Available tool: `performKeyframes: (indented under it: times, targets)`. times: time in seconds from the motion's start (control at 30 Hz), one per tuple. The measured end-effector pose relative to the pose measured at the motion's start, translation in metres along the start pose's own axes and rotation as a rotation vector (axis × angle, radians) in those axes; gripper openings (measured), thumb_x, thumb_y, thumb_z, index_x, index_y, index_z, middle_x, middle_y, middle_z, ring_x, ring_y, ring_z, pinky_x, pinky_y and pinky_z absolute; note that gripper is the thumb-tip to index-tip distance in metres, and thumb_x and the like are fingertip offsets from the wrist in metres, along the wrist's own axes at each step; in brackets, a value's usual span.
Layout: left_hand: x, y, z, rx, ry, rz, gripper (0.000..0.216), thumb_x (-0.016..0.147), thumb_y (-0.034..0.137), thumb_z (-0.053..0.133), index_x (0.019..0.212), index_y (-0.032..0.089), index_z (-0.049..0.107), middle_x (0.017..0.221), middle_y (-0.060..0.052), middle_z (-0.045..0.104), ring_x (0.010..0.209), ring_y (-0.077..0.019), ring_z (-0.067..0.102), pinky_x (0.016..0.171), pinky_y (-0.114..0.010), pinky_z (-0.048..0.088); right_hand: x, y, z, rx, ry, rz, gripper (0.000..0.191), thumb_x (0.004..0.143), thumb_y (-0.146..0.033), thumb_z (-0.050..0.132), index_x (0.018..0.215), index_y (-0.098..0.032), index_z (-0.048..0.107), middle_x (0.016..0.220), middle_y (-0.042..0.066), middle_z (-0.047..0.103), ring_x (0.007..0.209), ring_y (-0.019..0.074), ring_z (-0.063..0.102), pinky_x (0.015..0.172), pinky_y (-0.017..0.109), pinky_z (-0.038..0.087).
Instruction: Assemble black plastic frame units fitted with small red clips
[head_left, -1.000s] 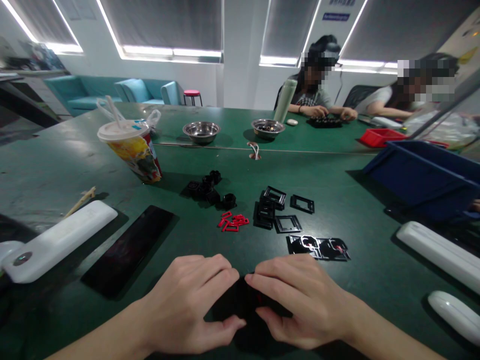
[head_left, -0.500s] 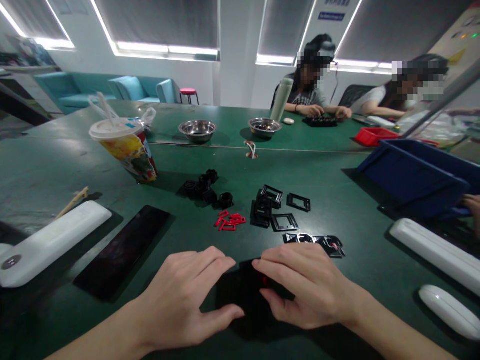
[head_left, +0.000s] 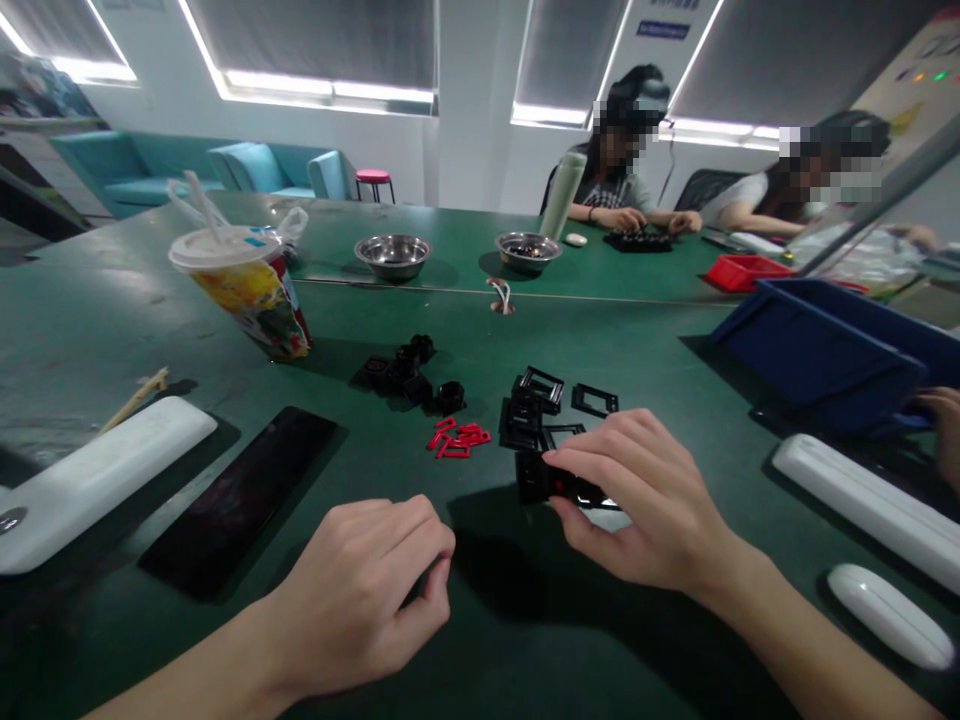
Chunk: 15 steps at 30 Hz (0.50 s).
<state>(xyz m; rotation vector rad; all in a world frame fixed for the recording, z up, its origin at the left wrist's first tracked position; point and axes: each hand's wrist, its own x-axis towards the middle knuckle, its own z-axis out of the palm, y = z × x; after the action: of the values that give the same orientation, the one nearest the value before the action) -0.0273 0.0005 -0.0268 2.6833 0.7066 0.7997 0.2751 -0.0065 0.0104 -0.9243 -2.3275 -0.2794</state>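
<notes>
My right hand (head_left: 637,500) pinches a black rectangular plastic part (head_left: 534,478) between thumb and fingers. A small red spot shows on that part near the fingertips. It is just in front of a cluster of black rectangular frames (head_left: 523,418) and hides most of the glossy printed black pieces beneath the hand. On the left, my left hand (head_left: 367,590) is loosely curled, thumb against the index finger, with nothing visible in it. Beyond it lie small red plastic frames (head_left: 459,440) in a heap. Several black caps (head_left: 405,372) are piled farther back.
A black slab (head_left: 244,500) and a white elongated device (head_left: 112,485) lie at left, a drink cup (head_left: 244,290) behind them. Two metal bowls (head_left: 393,258) stand farther back. At right are a blue bin (head_left: 817,345), a white bar (head_left: 870,510) and a white mouse-shaped object (head_left: 892,615). Two people sit across.
My right hand has moved forward, away from me, carrying the black part toward the black frames. My left hand has let go of its open pose and curled its fingers, shifting slightly left.
</notes>
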Motion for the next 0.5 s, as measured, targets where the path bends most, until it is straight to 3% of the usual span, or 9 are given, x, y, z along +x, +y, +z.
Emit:
performKeyframes:
  times: [0.5]
  targets:
    - [0.0,0.001,-0.001,0.028,-0.004,0.005,0.013,0.096,0.011,0.053,0.089,0.021,0.058,0.08,0.001,0.057,0.066,-0.0172,0.048,0.06,-0.034,0.031,-0.003,0.012,0.002,-0.021,-0.147,0.044,0.02,0.096,-0.021,0.071,0.115,-0.017,0.064,0.1,0.009,0.077,0.086,0.0244,0.068,0.083,0.044,0.047]
